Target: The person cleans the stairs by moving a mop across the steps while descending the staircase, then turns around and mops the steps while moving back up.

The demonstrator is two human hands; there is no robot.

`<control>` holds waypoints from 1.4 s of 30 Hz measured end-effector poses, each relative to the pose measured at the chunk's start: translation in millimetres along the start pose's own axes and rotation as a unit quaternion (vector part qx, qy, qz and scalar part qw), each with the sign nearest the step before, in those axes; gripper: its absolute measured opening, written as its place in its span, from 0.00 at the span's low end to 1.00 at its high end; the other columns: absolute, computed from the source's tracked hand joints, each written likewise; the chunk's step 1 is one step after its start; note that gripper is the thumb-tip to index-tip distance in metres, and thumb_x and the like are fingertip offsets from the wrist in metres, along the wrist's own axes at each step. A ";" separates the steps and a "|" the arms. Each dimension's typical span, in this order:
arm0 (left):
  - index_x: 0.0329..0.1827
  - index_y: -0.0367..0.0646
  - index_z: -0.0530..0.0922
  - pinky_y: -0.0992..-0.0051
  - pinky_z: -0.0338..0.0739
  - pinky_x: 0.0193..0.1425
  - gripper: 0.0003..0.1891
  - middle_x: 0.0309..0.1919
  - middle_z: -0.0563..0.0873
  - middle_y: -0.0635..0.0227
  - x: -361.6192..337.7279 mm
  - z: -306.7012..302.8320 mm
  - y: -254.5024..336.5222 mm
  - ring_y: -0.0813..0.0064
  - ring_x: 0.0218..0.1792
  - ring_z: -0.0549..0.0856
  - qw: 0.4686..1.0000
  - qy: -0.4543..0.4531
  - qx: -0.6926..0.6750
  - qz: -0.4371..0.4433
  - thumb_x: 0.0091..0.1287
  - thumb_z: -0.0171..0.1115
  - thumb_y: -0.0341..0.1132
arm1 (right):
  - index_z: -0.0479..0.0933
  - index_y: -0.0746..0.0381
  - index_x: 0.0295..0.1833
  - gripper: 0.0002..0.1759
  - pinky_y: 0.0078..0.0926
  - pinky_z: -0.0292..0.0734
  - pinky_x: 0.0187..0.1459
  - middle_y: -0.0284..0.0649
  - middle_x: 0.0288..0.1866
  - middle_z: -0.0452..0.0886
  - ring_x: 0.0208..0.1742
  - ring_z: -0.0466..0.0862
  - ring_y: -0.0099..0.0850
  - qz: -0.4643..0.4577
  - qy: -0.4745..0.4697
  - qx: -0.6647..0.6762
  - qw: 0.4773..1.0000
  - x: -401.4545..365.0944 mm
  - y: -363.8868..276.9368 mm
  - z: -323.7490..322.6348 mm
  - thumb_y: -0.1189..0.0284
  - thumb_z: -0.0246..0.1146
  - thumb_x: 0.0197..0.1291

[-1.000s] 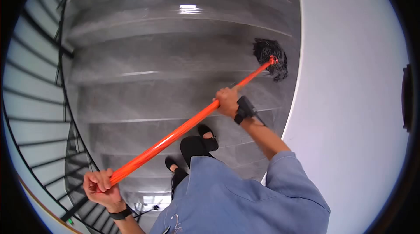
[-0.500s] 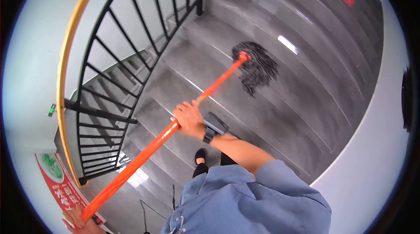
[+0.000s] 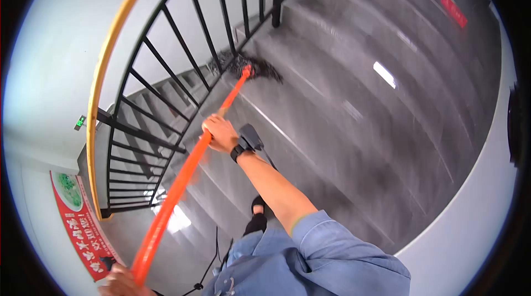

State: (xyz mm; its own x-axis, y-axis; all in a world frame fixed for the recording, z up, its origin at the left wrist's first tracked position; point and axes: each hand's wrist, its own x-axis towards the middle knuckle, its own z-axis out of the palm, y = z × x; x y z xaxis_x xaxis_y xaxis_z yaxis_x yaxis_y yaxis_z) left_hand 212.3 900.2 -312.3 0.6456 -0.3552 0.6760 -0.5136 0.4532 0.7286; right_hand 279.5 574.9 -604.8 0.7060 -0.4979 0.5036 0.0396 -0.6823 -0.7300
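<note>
I stand on grey stairs (image 3: 354, 102) and hold a mop with a long orange handle (image 3: 182, 174). My right hand (image 3: 220, 133) grips the handle about midway; a black device is strapped at that wrist. My left hand (image 3: 123, 284) holds the handle's near end at the bottom edge of the view, mostly cut off. The dark mop head (image 3: 249, 67) lies on a step at the left side, right against the foot of the black railing (image 3: 166, 74).
The black railing with a yellow handrail (image 3: 105, 74) curves along the left. A white wall (image 3: 475, 213) bounds the stairs on the right. A red poster (image 3: 77, 224) hangs on the lower left wall. My sandalled foot (image 3: 259, 207) is on a step below.
The mop head has swept from the middle of the step leftward to the railing. My right hand moved left with the handle, and my view turned slightly.
</note>
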 end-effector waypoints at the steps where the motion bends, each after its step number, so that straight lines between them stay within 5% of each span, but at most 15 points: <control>1: 0.38 0.39 0.72 0.67 0.66 0.31 0.14 0.12 0.63 0.75 0.5 -2.3 9.5 0.78 0.14 0.64 0.998 0.037 -0.049 -0.013 0.69 0.41 0.39 | 0.68 0.55 0.29 0.09 0.40 0.65 0.34 0.34 0.32 0.74 0.44 0.75 0.38 0.032 -0.019 -0.016 0.999 -4.3 -12.8 -10.4 0.71 0.62 0.43; 9: 0.31 0.42 0.75 0.70 0.64 0.31 0.10 0.07 0.64 0.80 28.8 2.7 97.2 0.83 0.09 0.62 0.988 0.147 -0.042 -0.027 0.62 0.49 0.38 | 0.69 0.58 0.26 0.09 0.39 0.64 0.36 0.37 0.27 0.73 0.34 0.73 0.39 0.040 0.024 -0.006 0.999 -111.2 -74.9 -108.2 0.69 0.63 0.48; 17: 0.23 0.50 0.66 0.78 0.63 0.26 0.11 0.06 0.62 0.84 27.4 76.6 54.5 0.85 0.09 0.63 0.964 0.008 -0.193 -0.181 0.60 0.54 0.42 | 0.71 0.56 0.30 0.11 0.40 0.66 0.38 0.37 0.31 0.74 0.36 0.74 0.39 0.175 0.093 -0.103 0.975 -301.7 -94.0 -246.7 0.67 0.67 0.45; 19: 0.25 0.48 0.61 0.82 0.59 0.30 0.14 0.12 0.60 0.79 -9.5 130.7 12.8 0.87 0.11 0.57 0.969 0.200 0.037 -0.142 0.72 0.48 0.36 | 0.71 0.56 0.26 0.11 0.39 0.65 0.36 0.37 0.26 0.73 0.32 0.74 0.40 0.205 0.143 -0.167 0.954 -354.5 -82.3 -281.6 0.67 0.68 0.44; 20: 0.24 0.49 0.61 0.82 0.58 0.28 0.14 0.12 0.60 0.80 -19.7 124.5 -13.5 0.87 0.11 0.57 0.963 0.027 -0.118 -0.241 0.70 0.50 0.36 | 0.71 0.57 0.25 0.11 0.39 0.65 0.35 0.37 0.25 0.73 0.30 0.74 0.41 0.227 0.160 -0.195 0.941 -385.4 -72.5 -297.4 0.67 0.68 0.43; 21: 0.23 0.50 0.60 0.83 0.57 0.26 0.14 0.12 0.60 0.81 -30.8 117.5 -40.9 0.87 0.10 0.57 0.896 -0.146 -0.266 -0.324 0.68 0.51 0.36 | 0.70 0.57 0.23 0.11 0.39 0.64 0.34 0.38 0.23 0.72 0.29 0.73 0.41 0.241 0.182 -0.226 0.926 -417.8 -60.6 -312.9 0.68 0.67 0.43; 26: 0.26 0.47 0.65 0.77 0.63 0.26 0.12 0.09 0.63 0.79 -164.2 270.3 -74.8 0.84 0.10 0.63 0.791 -0.259 -0.265 -0.486 0.67 0.48 0.41 | 0.70 0.58 0.21 0.11 0.43 0.65 0.33 0.41 0.23 0.73 0.30 0.74 0.43 0.369 0.214 -0.344 0.836 -584.9 -25.6 -373.4 0.71 0.68 0.40; 29: 0.27 0.46 0.66 0.77 0.63 0.26 0.14 0.09 0.64 0.78 -155.2 275.1 -86.9 0.83 0.09 0.64 0.773 -0.328 -0.336 -0.426 0.68 0.46 0.43 | 0.70 0.58 0.21 0.11 0.43 0.66 0.33 0.41 0.23 0.74 0.30 0.74 0.43 0.380 0.185 -0.386 0.820 -579.5 -51.9 -374.7 0.72 0.68 0.40; 33: 0.27 0.46 0.64 0.80 0.57 0.24 0.13 0.11 0.62 0.77 -73.1 226.6 -125.8 0.85 0.11 0.60 0.786 -0.263 -0.358 -0.431 0.68 0.49 0.40 | 0.72 0.57 0.23 0.10 0.42 0.65 0.33 0.39 0.24 0.75 0.31 0.75 0.42 0.410 0.161 -0.338 0.832 -508.0 -46.6 -314.3 0.69 0.68 0.39; 35: 0.27 0.46 0.63 0.80 0.56 0.29 0.12 0.13 0.60 0.76 -20.7 182.3 -133.6 0.84 0.14 0.57 0.746 -0.267 -0.420 -0.442 0.67 0.53 0.35 | 0.72 0.56 0.22 0.11 0.41 0.64 0.34 0.39 0.23 0.75 0.31 0.75 0.41 0.413 0.151 -0.318 0.840 -449.5 -55.9 -279.5 0.68 0.69 0.40; 37: 0.26 0.45 0.61 0.80 0.57 0.28 0.12 0.16 0.61 0.74 22.8 123.3 -140.6 0.83 0.17 0.60 0.805 -0.251 -0.375 -0.385 0.69 0.46 0.37 | 0.70 0.56 0.21 0.12 0.39 0.63 0.35 0.38 0.23 0.74 0.30 0.74 0.40 0.381 0.162 -0.303 0.858 -390.1 -62.3 -247.0 0.68 0.69 0.42; 42: 0.25 0.48 0.64 0.77 0.58 0.28 0.11 0.12 0.60 0.77 109.4 3.3 -92.8 0.83 0.14 0.59 0.906 -0.119 -0.274 -0.298 0.64 0.53 0.36 | 0.73 0.55 0.23 0.11 0.38 0.62 0.37 0.37 0.25 0.75 0.32 0.75 0.38 0.297 0.120 -0.206 0.925 -262.8 -82.0 -164.8 0.65 0.68 0.42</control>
State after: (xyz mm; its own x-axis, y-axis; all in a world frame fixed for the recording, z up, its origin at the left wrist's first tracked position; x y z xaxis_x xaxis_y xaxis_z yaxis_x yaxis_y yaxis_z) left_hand 328.8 816.6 -305.6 0.5417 -0.8079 0.2319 0.2875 0.4374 0.8521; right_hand -25.7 673.4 -601.2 0.3380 -0.9207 0.1949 -0.6125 -0.3724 -0.6973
